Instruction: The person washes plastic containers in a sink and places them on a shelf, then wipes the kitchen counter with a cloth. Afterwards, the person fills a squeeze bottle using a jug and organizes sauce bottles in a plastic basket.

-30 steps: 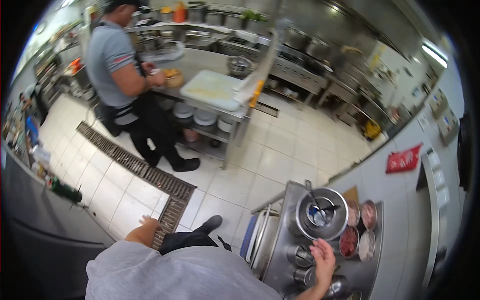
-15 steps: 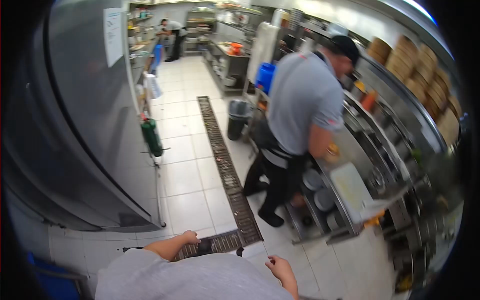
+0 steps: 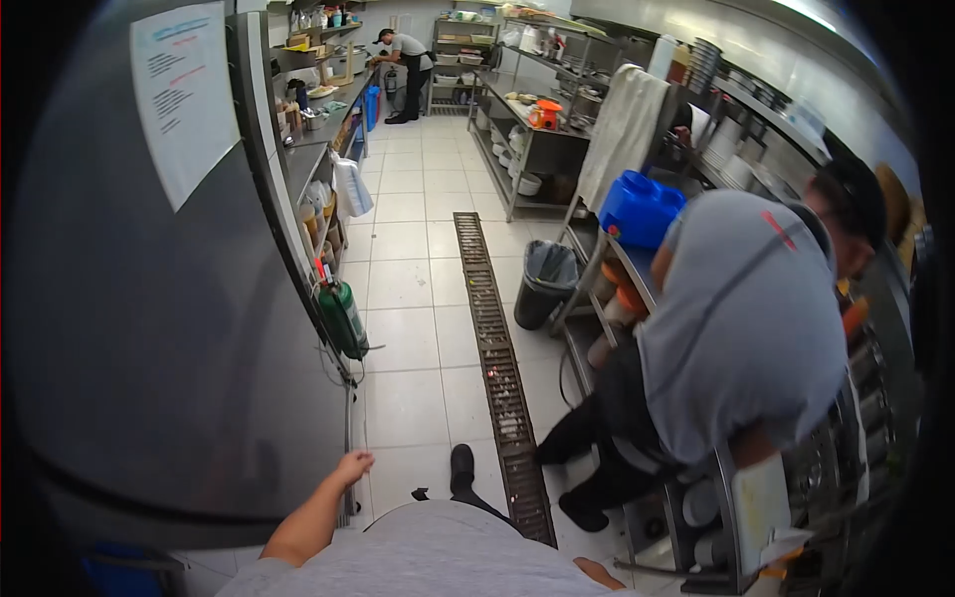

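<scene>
My left hand (image 3: 355, 466) hangs out in front of my body at the lower centre-left, near the steel fridge door (image 3: 179, 348), with fingers loosely curled; whether they hold anything is not clear. Of my right side only a bit of forearm (image 3: 597, 573) shows at the bottom edge, and the hand itself cannot be made out. My booted foot (image 3: 463, 468) is on the white tiles beside the floor drain grate (image 3: 502, 388).
A co-worker (image 3: 746, 318) bends over the counter close on the right. A green cylinder (image 3: 342, 318) stands at the left, a grey bin (image 3: 545, 284) and a blue container (image 3: 640, 209) at the right. Another person (image 3: 406, 70) works at the far end.
My view has swung left from the steel table with bowls to the aisle and moved forward along it. The co-worker now appears larger and nearer. My right hand has dropped out of view.
</scene>
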A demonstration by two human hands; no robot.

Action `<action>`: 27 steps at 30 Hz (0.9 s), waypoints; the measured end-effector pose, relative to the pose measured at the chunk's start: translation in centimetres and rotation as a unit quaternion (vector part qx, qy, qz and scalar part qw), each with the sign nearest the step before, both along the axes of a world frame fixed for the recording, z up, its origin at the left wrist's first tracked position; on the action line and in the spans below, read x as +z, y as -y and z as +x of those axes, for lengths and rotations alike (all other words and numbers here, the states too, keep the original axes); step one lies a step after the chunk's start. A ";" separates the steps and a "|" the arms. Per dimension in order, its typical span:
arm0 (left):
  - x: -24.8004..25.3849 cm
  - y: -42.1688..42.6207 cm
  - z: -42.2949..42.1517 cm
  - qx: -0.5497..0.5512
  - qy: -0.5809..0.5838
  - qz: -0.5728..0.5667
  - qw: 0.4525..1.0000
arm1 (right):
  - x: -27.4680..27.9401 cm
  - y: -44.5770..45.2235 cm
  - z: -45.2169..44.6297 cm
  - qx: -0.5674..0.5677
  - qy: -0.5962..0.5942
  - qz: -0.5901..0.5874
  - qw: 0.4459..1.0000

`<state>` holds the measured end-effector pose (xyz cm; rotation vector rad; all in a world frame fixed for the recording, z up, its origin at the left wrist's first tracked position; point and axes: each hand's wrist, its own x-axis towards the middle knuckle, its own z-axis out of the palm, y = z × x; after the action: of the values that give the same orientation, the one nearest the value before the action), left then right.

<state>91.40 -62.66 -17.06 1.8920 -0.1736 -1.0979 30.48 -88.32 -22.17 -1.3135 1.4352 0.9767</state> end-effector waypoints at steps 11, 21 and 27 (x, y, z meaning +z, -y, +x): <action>-8.5 -0.9 17.8 -0.146 -0.038 0.316 0.937 | 1.9 36.1 54.9 0.468 0.306 -0.224 0.798; -6.2 23.0 43.0 0.234 -0.171 0.114 0.950 | 9.1 45.8 95.3 0.274 0.454 -0.276 0.802; -1.5 43.0 68.5 0.080 0.000 -0.027 0.996 | -1.9 51.6 89.5 0.463 0.205 -0.154 0.848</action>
<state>159.94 -105.69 -18.53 1.8232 -0.0499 -0.9761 120.03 -139.95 -24.08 -2.3911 0.5828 0.9624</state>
